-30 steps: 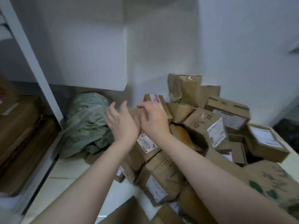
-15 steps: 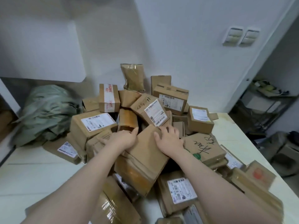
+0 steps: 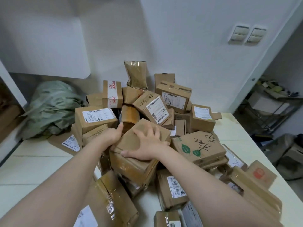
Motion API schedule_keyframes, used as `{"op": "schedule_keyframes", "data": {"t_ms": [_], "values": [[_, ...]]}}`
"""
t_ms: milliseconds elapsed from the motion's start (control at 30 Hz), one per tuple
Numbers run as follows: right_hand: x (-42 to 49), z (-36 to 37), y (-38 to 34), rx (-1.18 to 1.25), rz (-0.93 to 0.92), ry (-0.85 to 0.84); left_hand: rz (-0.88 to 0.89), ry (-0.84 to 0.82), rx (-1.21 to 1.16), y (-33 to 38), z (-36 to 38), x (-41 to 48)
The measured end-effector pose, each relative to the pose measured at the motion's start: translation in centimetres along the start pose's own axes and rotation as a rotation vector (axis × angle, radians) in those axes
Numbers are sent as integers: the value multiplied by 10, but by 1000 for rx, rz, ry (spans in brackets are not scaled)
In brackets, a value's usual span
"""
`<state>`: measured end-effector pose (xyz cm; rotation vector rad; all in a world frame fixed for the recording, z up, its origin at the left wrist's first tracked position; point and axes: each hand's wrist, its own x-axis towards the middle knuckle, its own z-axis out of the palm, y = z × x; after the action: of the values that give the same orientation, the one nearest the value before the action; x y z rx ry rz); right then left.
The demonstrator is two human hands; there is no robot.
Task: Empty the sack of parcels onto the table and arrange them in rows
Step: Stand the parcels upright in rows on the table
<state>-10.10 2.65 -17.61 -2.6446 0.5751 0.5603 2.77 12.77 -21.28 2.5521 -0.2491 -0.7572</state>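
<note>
A heap of brown cardboard parcels (image 3: 157, 105) covers the middle of the white table (image 3: 37, 163). On top at the centre lies a large taped brown box (image 3: 131, 166). My left hand (image 3: 113, 136) grips its left edge, thumb up along the side. My right hand (image 3: 146, 145) lies on its top face with fingers spread and the thumb hooked over the near edge. The crumpled green sack (image 3: 52, 108) sits slumped at the back left of the table, beside the heap.
White walls close in behind the heap, with two switches (image 3: 247, 34) on the right wall. The table's right edge (image 3: 255, 143) drops to a floor with a metal rack (image 3: 268, 102) and boxes. A shelf with cartons (image 3: 8, 115) stands at the left.
From a second ago my hands came down from above the pile onto the large central box. Since half a second ago my right hand slid nearer and my left hand closed on the box's edge.
</note>
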Motion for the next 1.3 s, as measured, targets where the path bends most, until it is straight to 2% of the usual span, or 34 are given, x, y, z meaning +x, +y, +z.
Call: {"op": "schedule_keyframes", "data": {"t_ms": [133, 200, 267, 400, 500, 567, 633, 700, 767, 800, 867, 933, 967, 1100, 1200, 1300], "values": [[3, -21, 26, 85, 120, -29, 49, 41, 326, -44, 2, 29], [3, -24, 32, 108, 149, -26, 32, 45, 405, -73, 2, 46], [8, -20, 28, 132, 141, 6, -24, 50, 385, -105, 1, 61], [18, -10, 18, 113, 115, 119, -77, 41, 218, -120, -20, 40], [20, -4, 6, 126, 41, 127, -72, 243, 175, -89, -35, 17], [22, 3, -1, 133, -28, 141, 30, 370, 73, -54, -44, 6], [24, 11, 0, 186, -101, 236, 204, 403, -16, -15, -49, -5], [24, 13, 12, 333, -116, 437, 408, 363, -31, 20, -45, -14], [20, 10, 37, 308, -33, 621, 573, 250, 74, 51, -26, -28], [18, 9, 52, 168, 30, 616, 636, 178, 166, 60, -13, -36], [11, 12, 85, -108, 182, 370, 687, 31, 397, 70, 12, -50], [4, 16, 117, -183, 284, 147, 585, -39, 517, 72, 33, -50], [0, 18, 132, -185, 287, 119, 517, -24, 521, 74, 39, -47], [-5, 13, 177, -218, 240, 194, 344, 140, 521, 110, 54, -36], [0, -2, 206, -195, 161, 193, 361, 222, 451, 148, 84, -37], [-4, -18, 241, -254, 71, 133, 412, 223, 335, 192, 123, -44]]}}
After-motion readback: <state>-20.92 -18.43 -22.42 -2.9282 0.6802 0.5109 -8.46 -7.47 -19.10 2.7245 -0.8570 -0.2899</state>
